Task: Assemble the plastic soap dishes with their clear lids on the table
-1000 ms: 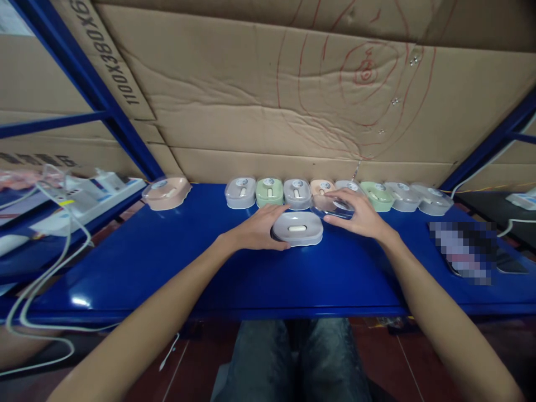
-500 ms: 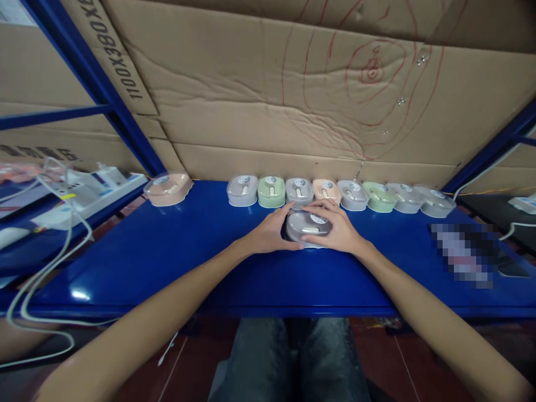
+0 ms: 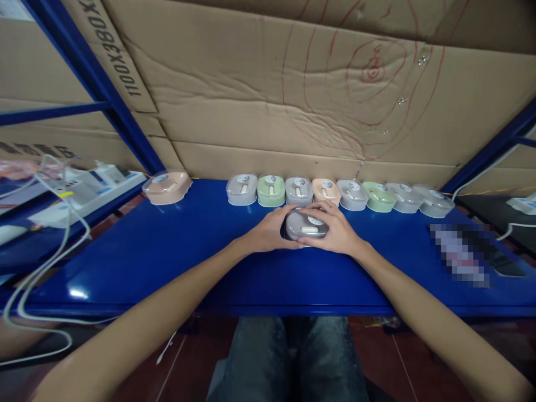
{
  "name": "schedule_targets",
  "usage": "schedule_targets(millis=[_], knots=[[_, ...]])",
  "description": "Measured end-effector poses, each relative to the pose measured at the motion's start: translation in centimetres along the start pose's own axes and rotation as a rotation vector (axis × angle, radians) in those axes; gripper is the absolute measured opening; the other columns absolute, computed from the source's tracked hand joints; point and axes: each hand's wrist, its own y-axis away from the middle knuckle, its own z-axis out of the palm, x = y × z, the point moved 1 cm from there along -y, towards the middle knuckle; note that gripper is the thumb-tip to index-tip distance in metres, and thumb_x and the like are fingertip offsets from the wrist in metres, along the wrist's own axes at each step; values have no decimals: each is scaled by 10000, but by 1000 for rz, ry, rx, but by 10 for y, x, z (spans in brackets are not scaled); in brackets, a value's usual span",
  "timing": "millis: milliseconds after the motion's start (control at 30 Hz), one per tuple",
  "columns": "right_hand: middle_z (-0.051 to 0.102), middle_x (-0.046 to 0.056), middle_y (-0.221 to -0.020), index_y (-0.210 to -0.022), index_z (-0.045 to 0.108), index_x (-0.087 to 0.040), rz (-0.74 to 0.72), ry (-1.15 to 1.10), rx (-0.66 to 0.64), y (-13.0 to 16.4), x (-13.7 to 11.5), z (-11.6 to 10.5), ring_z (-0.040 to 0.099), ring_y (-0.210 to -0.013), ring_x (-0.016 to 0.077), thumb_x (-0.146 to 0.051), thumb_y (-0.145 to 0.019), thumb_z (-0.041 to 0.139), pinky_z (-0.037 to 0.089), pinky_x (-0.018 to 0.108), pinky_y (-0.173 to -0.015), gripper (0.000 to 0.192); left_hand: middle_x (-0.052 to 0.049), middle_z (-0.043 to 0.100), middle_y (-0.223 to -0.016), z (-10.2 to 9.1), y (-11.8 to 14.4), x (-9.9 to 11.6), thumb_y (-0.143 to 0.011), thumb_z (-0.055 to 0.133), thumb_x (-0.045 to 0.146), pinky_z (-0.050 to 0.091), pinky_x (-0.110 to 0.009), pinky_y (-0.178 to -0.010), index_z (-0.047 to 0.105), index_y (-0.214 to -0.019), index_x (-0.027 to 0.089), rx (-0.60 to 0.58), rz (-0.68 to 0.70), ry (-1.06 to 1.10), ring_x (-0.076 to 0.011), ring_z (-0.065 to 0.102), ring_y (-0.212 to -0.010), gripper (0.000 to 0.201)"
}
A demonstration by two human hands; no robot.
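Note:
A grey oval plastic box (image 3: 305,224) with a clear lid, a round sticker and a white tab sits on the blue table in front of me. Wrapped round its left side is my left hand (image 3: 270,230), thumb at the near edge. My right hand (image 3: 337,228) curves around the right side, with its fingers over the far edge and its thumb near the white tab. The hands cover both ends of the box. Behind it are similar boxes, among them a peach box (image 3: 326,191) and a green box (image 3: 271,191).
The row of boxes stands along the cardboard wall (image 3: 234,95). A pink box (image 3: 167,188) sits apart at the left. White cables (image 3: 67,251) and a power strip (image 3: 96,192) lie on the left. A pixelated item (image 3: 460,254) rests at the right of the blue table (image 3: 167,257).
Both hands keep their hold on the grey box. The box and its lid have tilted or shifted very slightly; the rest looks the same.

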Motion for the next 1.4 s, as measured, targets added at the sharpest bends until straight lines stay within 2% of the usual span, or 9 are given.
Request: schedule_targets(millis=[233,400,633,800,933,1167,1300,1400], knots=[[704,127,-1339,-1479,695,-317,-24,49,-26,2,1,2,647,-1261,393,-661,-857,846,514,639,-1144,726,-158,530,-1652,0,-1,-1,-747,903,673,428,-630,-1231,451,-1618,267,-2,5,-15,-450,500,-1518,1062],[684,155,-1369,-1498,681,-265,-35,100,-71,3,1,3,632,-1282,397,-707,-887,803,509,621,-1149,764,-166,545,-1635,1,-2,-4,-759,900,657,418,-613,-1238,460,-1606,248,7,36,-16,-442,510,-1508,1039],[681,147,-1368,-1478,680,-288,-26,96,-84,1,0,1,641,-1266,393,-701,-889,806,511,627,-1134,730,-157,531,-1651,1,0,-4,-789,890,637,405,-611,-1253,444,-1620,265,-3,53,-34,-440,494,-1524,1014],[681,153,-1333,-1437,680,-251,-14,70,-102,0,-1,-1,643,-1253,381,-669,-895,815,520,580,-1115,697,-153,500,-1681,1,1,-2,-776,899,641,401,-600,-1262,418,-1641,263,-8,34,-46,-452,468,-1545,1059],[671,157,-1339,-1421,659,-239,10,93,-140,-2,-2,1,624,-1278,394,-691,-902,794,500,592,-1136,701,-151,452,-1723,2,1,-5,-789,897,628,378,-593,-1277,371,-1679,269,-16,39,-71,-459,422,-1580,1095],[677,150,-1346,-1418,632,-245,12,75,-178,-22,-2,15,623,-1233,385,-613,-888,834,502,573,-1106,676,-167,565,-1593,-8,-3,-10,-746,928,494,431,-575,-1239,472,-1579,236,35,80,-108,-415,534,-1483,984],[702,129,-1295,-1412,642,-268,-28,0,-127,-29,-1,21,636,-1194,368,-582,-871,850,511,564,-1080,660,-177,590,-1530,-14,-3,-11,-729,931,484,468,-582,-1203,497,-1540,221,48,83,-136,-416,567,-1432,956],[693,129,-1341,-1423,664,-282,-32,-109,-48,-26,1,22,634,-1238,348,-573,-1008,699,504,556,-1099,508,-181,512,-1623,-16,0,-11,-788,901,556,390,-613,-1272,429,-1614,251,9,94,-174,-422,468,-1532,999]])
